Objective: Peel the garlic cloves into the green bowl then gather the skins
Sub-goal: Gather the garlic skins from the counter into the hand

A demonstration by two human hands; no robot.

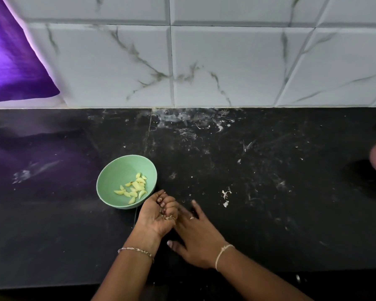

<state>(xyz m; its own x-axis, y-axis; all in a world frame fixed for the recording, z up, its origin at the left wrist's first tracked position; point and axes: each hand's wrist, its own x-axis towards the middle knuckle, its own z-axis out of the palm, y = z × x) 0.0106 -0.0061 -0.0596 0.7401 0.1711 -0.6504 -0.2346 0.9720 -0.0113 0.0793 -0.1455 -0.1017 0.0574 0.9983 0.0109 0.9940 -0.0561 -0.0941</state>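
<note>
Garlic cloves [135,187] peeled in the green bowl [109,181]; gathering looks under way.
Just right of the bowl, the left hand [159,216] cups skins [168,217]. The right hand [198,233] lies flat on the counter [291,213]. Stray skins [225,197] remain farther right.

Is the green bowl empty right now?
No, the green bowl holds a small pile of peeled garlic cloves on its right side.
</note>
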